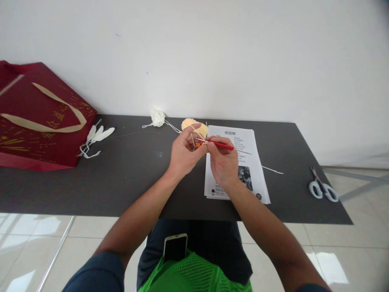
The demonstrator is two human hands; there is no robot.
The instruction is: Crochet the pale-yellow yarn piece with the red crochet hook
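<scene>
Over the dark table [127, 178], my left hand [183, 154] is closed, pinching a small orange crochet piece [199, 144] with pale yarn looped over its fingers. My right hand [223, 162] is closed round a red-handled crochet hook [223, 146], whose tip meets the orange piece. The yarn runs back to a peach yarn ball [194, 125] just behind my hands. A printed pattern sheet [243, 162] lies under my right hand.
A white yarn tangle [158, 117] lies near the wall. White feathers [99, 136] rest beside a red gift bag [39, 115] at the left. Scissors [322, 186] lie at the table's right end. A phone [175, 246] sits in my lap.
</scene>
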